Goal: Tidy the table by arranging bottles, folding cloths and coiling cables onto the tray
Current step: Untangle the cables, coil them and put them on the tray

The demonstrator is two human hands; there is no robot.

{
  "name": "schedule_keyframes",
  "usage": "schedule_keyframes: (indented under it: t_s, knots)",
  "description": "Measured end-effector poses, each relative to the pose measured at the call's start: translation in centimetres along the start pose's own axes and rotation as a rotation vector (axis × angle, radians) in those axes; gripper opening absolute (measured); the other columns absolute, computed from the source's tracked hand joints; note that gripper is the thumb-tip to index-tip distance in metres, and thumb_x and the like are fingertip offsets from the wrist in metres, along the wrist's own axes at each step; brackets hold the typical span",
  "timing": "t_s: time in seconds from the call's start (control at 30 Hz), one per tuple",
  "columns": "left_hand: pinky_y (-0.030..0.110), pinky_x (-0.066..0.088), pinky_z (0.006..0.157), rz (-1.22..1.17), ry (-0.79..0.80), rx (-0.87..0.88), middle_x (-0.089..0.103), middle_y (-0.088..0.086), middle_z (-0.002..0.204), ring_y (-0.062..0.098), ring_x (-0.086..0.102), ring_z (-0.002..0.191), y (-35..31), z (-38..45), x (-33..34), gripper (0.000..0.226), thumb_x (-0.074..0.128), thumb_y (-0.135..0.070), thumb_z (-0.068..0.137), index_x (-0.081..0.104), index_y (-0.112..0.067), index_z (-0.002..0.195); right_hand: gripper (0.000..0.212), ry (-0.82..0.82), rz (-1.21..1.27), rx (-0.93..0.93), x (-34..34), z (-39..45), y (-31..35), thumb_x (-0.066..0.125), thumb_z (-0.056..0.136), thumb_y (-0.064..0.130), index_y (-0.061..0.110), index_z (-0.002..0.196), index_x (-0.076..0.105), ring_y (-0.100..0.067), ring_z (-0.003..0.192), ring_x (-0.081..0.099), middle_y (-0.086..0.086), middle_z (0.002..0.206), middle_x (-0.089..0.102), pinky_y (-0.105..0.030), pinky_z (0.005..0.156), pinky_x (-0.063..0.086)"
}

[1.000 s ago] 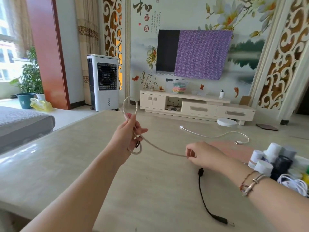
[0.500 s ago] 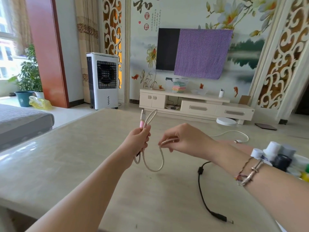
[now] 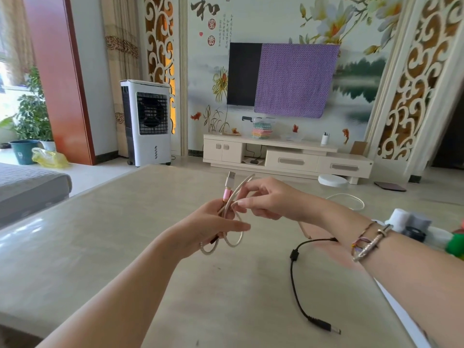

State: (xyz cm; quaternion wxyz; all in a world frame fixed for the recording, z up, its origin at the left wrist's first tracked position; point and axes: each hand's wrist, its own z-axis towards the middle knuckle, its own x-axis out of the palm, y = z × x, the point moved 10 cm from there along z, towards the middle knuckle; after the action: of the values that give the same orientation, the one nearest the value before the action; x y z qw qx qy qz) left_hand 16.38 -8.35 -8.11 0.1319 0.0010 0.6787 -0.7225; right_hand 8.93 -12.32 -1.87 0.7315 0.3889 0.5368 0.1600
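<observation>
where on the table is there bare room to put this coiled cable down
Bare tabletop lies left of the left hand, out to the table's left edge. The right is crowded: the black cable beneath the right hand, a white cable beyond, bottles at the edge.

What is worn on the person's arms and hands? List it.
Both forearms are bare, with no sleeves in view. The left hand and its wrist carry nothing. The right hand has no visible rings; its wrist wears a silver metal bangle and a thin multicoloured braided string bracelet beside it.
</observation>
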Motion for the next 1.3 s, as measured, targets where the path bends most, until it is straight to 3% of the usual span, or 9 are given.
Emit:
schedule_keyframes:
  t_s: [0.13, 0.3, 0.4, 0.47, 0.57, 0.67, 0.8, 1.1, 1.3]
  knots:
    - [0.017, 0.032, 0.052, 0.022, -0.119, 0.027, 0.048, -0.005, 0.071, 0.006, 0.035, 0.051, -0.3, 0.1, -0.7, 0.024, 0.058, -0.037, 0.093, 0.063, -0.014, 0.088, 0.014, -0.085, -0.023, -0.003, -0.8, -0.1, 0.0, 0.063, 0.091, 0.023, 0.009, 0.094, 0.067, -0.008, 0.048, 0.038, -0.002, 0.061, 0.049, -0.019, 0.043, 0.029]
    - [0.027, 0.027, 0.056, 0.115, -0.326, -0.012, 0.033, -0.001, 0.065, 0.013, 0.032, 0.056, 0.0, 0.2, -2.9, 0.037, 0.053, -0.045, 0.093, 0.058, -0.016, 0.071, 0.009, -0.273, 0.022, 0.015, -3.5, -0.7, -1.0, 0.068, 0.088, 0.019, 0.012, 0.082, 0.065, -0.009, 0.049, 0.043, 0.001, 0.059, 0.052, -0.021, 0.047, 0.037]
    - [0.027, 0.032, 0.059, 0.059, -0.414, -0.022, 0.044, 0.002, 0.075, 0.016, 0.040, 0.065, 0.0, 0.1, -4.3, 0.037, 0.057, -0.048, 0.090, 0.057, -0.014, 0.077, 0.013, -0.312, 0.160, 0.027, -4.9, -1.5, -2.0, 0.067, 0.089, 0.018, 0.006, 0.092, 0.069, -0.012, 0.070, 0.059, -0.002, 0.073, 0.066, -0.031, 0.071, 0.056]
    - [0.026, 0.041, 0.071, 0.005, -0.394, -0.013, 0.057, -0.001, 0.078, 0.015, 0.054, 0.077, -0.1, 0.3, -4.2, 0.037, 0.060, -0.047, 0.088, 0.062, -0.012, 0.079, 0.015, -0.369, 0.115, 0.032, -5.6, -2.0, -2.5, 0.066, 0.090, 0.022, 0.009, 0.094, 0.072, -0.012, 0.079, 0.057, -0.003, 0.081, 0.069, -0.028, 0.078, 0.054]
    - [0.034, 0.048, 0.092, -0.164, -0.264, -0.020, 0.061, 0.002, 0.068, 0.017, 0.071, 0.092, -0.1, 0.4, -2.3, 0.036, 0.061, -0.041, 0.089, 0.057, -0.010, 0.070, 0.015, -0.453, 0.009, 0.032, -6.0, -2.3, -2.3, 0.063, 0.092, 0.029, 0.019, 0.087, 0.073, -0.020, 0.068, 0.035, -0.010, 0.069, 0.040, -0.021, 0.057, 0.031]
    - [0.043, 0.057, 0.085, -0.337, -0.190, -0.061, 0.056, 0.005, 0.060, 0.026, 0.073, 0.080, -0.2, 0.0, -0.4, 0.035, 0.063, -0.038, 0.088, 0.053, -0.006, 0.079, 0.020, -0.416, 0.047, 0.041, -5.3, -1.9, -2.1, 0.056, 0.096, 0.029, 0.018, 0.087, 0.070, -0.014, 0.065, 0.036, -0.001, 0.066, 0.041, -0.021, 0.061, 0.032]
    - [0.050, 0.057, 0.083, -0.267, -0.191, -0.088, 0.057, 0.005, 0.066, 0.019, 0.063, 0.059, -0.1, -0.2, -0.1, 0.045, 0.068, -0.048, 0.077, 0.052, -0.006, 0.079, 0.019, -0.382, 0.130, -0.002, -4.4, -0.9, -1.3, 0.052, 0.098, 0.025, 0.017, 0.086, 0.064, -0.007, 0.057, 0.040, 0.013, 0.055, 0.044, -0.014, 0.060, 0.037]
    - [0.031, 0.053, 0.069, -0.308, -0.057, -0.132, 0.063, 0.007, 0.090, 0.016, 0.061, 0.069, 0.1, 0.2, 2.2, 0.046, 0.068, -0.050, 0.076, 0.063, -0.008, 0.095, 0.020, -0.474, 0.258, -0.021, -4.2, 0.1, -1.3, 0.055, 0.097, 0.027, 0.013, 0.092, 0.068, -0.007, 0.055, 0.038, 0.011, 0.054, 0.042, -0.023, 0.071, 0.038]
    - [0.026, 0.050, 0.064, -0.379, -0.023, -0.138, 0.068, 0.006, 0.083, 0.014, 0.062, 0.071, 0.1, 0.3, 3.4, 0.028, 0.064, -0.032, 0.089, 0.062, -0.006, 0.099, 0.024, -0.598, 0.193, 0.021, -4.5, 0.3, -1.4, 0.057, 0.096, 0.028, 0.007, 0.095, 0.070, 0.002, 0.050, 0.042, 0.018, 0.053, 0.052, -0.016, 0.060, 0.036]
